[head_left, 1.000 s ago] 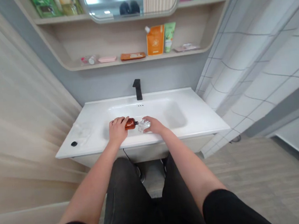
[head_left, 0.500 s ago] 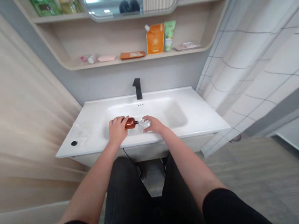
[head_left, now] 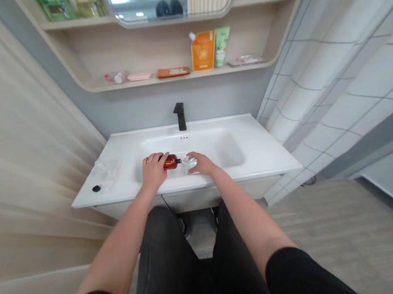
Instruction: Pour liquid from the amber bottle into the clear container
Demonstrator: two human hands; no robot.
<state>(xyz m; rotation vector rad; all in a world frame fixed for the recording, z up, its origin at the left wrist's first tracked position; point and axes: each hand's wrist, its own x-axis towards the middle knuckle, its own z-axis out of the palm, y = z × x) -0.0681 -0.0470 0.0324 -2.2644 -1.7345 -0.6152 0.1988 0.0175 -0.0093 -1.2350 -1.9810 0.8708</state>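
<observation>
My left hand (head_left: 155,169) is wrapped round a brown bottle (head_left: 170,162), tipped on its side over the basin. The bottle's dark neck points right, at the mouth of a clear container (head_left: 188,163), perhaps a cup or glass. Fingers of my right hand (head_left: 201,163) curl round that container from the right and hide part of it. Whether liquid is flowing between the two is too small to tell. Both things are above the front part of the white sink (head_left: 231,145). A small black cap (head_left: 96,189) lies on the counter at the left.
A black faucet (head_left: 179,116) stands behind the basin. Above it, a shelf (head_left: 113,86) carries an orange pouch (head_left: 203,50), a green tube (head_left: 221,46) and several small items. Something clear and thin, perhaps a plastic bag (head_left: 107,170), lies near the cap. A mirror (head_left: 170,0) hangs over the shelf.
Almost nothing differs. The view has shifted very slightly, while both hands keep the bottle and the clear container in the same position.
</observation>
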